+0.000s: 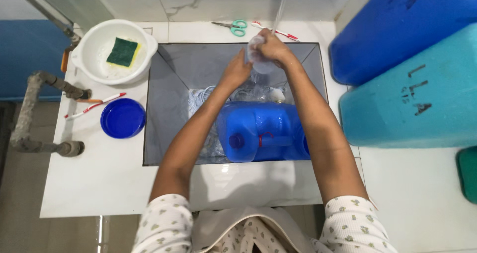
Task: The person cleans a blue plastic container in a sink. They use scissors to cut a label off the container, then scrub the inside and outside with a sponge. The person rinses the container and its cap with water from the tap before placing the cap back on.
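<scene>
Both my hands are over the far end of a grey sink (169,89), under a thin stream of running water. My right hand (272,47) grips a small clear glass (258,60), tilted. My left hand (237,70) touches the glass from the left side. Below them in the basin lies a blue plastic jerrycan (261,131) on its side, with several wet clear items (203,95) beside it.
A white bowl (94,47) holding a green-and-yellow sponge (122,52) sits at the back left. A blue lid (122,118) and a toothbrush (94,105) lie on the white counter. Green scissors (233,26) lie behind the sink. Large blue (397,24) and teal (412,99) containers stand on the right.
</scene>
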